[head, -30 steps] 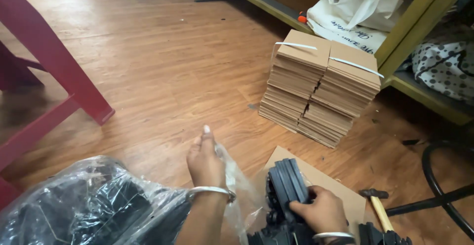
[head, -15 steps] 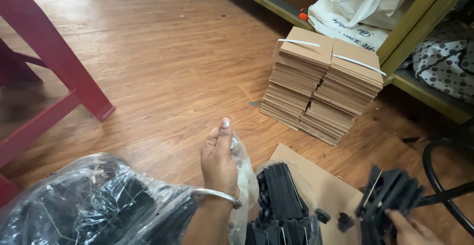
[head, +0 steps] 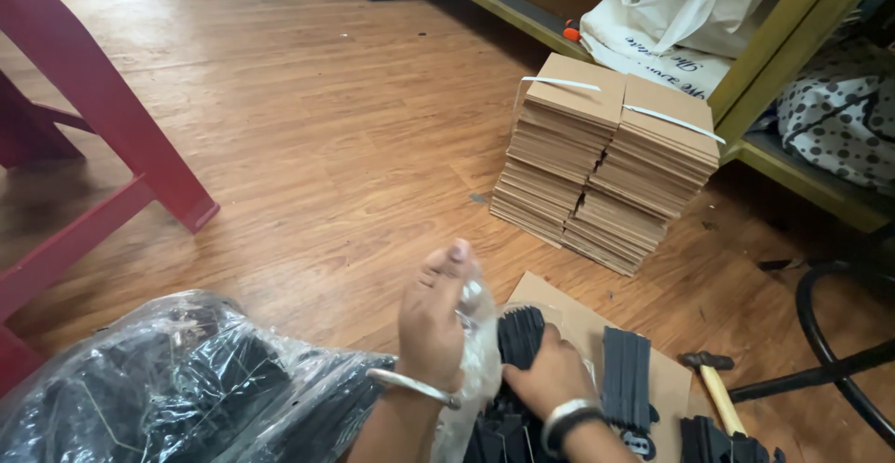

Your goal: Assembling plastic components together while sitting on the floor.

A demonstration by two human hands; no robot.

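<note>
Right hand (head: 550, 374) has swung back from the side and now grips a black flat-strip bundle (head: 518, 332), left hand (head: 433, 318) still pinching the clear crinkly plastic bag (head: 186, 379) open.

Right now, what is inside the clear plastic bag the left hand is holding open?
Through the clear plastic bag show flat black pieces in bundles. The left hand holds its mouth; the right hand grips a black bundle there. Glare and creases hide how many lie deeper.

The left hand (head: 431, 318) pinches a clear plastic bag (head: 186, 379); the right hand (head: 550, 374) clasps black strips (head: 518, 332).
</note>
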